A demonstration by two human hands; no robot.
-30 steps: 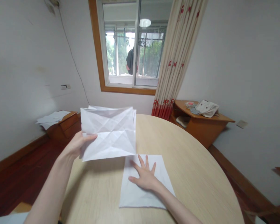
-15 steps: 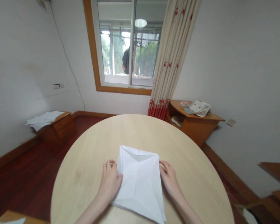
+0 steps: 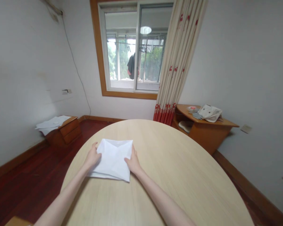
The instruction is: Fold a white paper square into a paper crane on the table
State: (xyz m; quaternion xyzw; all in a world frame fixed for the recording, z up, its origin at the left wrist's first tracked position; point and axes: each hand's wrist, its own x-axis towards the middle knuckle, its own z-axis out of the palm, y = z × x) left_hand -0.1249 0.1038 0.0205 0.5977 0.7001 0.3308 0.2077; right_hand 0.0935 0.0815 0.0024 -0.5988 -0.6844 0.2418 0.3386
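Toward the near left part of the scene, two bare forearms (image 3: 163,201) are extending over a round table (image 3: 186,179) to a pile of creased white paper (image 3: 114,160). Along the pile's near edge the layers are lying out of line; with nothing visibly clamping them there, they could be slipping farther apart should one hand be pulling alone. At the left edge, the left hand (image 3: 91,159) is pinching the pile, thumb uppermost, the other fingertips partly hidden. At the right edge, the right hand (image 3: 133,161) is pinching the opposite side, its thumb pressing on the upper face. Unequal inward pressure could be buckling the pile along its creases. Whether the pile is resting flat or is slightly raised, one cannot tell; if raised and tilting, it could be shedding inner sheets. At the far edge, a shallow V-shaped dip is showing between layers, so a loose hold might be catching only the uppermost. Since the left hand is lying near the table's left rim, a hard leftward push could be carrying a corner over it. Farther off, a low cabinet (image 3: 72,131) is standing at left and a corner desk (image 3: 202,136) at right; beyond, a curtain (image 3: 175,56) is hanging beside a window (image 3: 137,62).
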